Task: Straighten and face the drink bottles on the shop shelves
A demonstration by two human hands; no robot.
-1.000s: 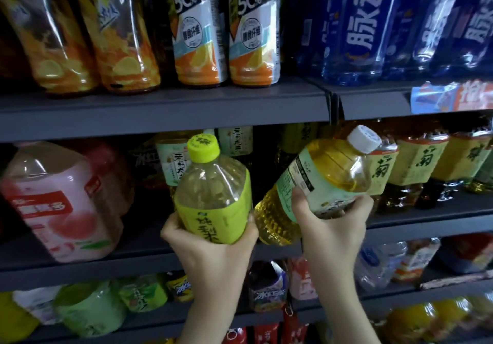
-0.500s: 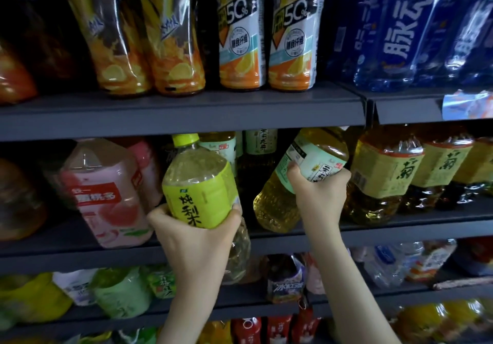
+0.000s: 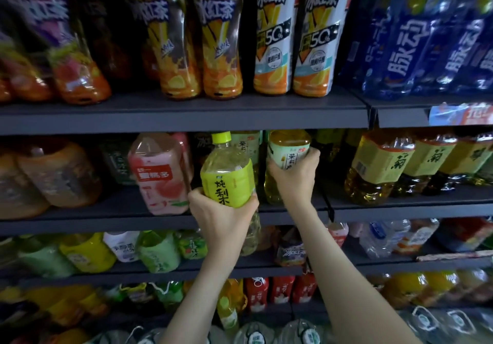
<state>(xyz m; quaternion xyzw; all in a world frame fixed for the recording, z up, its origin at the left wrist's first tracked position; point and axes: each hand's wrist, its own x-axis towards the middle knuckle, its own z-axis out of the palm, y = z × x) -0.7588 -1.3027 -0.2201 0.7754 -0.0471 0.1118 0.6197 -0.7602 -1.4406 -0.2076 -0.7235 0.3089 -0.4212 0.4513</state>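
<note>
Here, the left hand (image 3: 221, 217) wraps its fingers round the green-label bottle (image 3: 226, 181), upright before the middle shelf (image 3: 106, 222), label outward, likely ready to slot in faced. Beside it, the right hand (image 3: 293, 177) grips the pale-label tea bottle (image 3: 288, 151) upright at the shelf front, probably to turn its label forward.

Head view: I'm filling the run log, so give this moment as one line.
left hand grips green-label bottle, unshelved | right hand grips pale-label bottle, upright on middle shelf
</note>
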